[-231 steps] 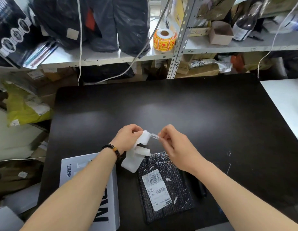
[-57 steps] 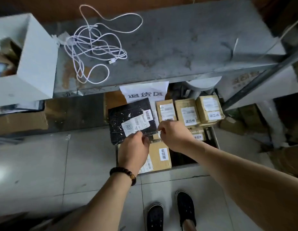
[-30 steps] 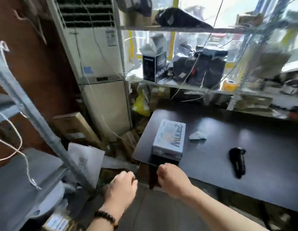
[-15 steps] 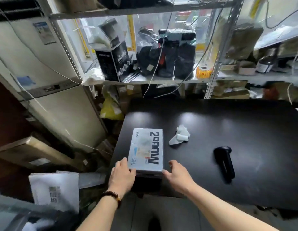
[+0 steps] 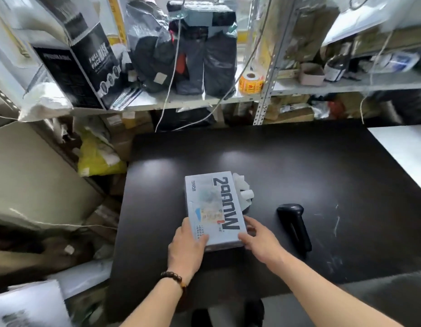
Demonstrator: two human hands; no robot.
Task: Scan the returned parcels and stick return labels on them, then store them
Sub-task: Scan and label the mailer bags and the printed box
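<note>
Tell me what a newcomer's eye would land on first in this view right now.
The pale blue-grey rectangular cardboard box with big dark lettering, near the left side of the black table, draws the eye first, with the left hand and right hand holding its near corners. Next come the black handheld barcode scanner lying to its right, and the yellow-orange sticker roll on the metal shelf behind.

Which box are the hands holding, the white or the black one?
The white box on the black table: the left hand and right hand grip its near corners. The black mask box sits untouched on the shelf.
</note>
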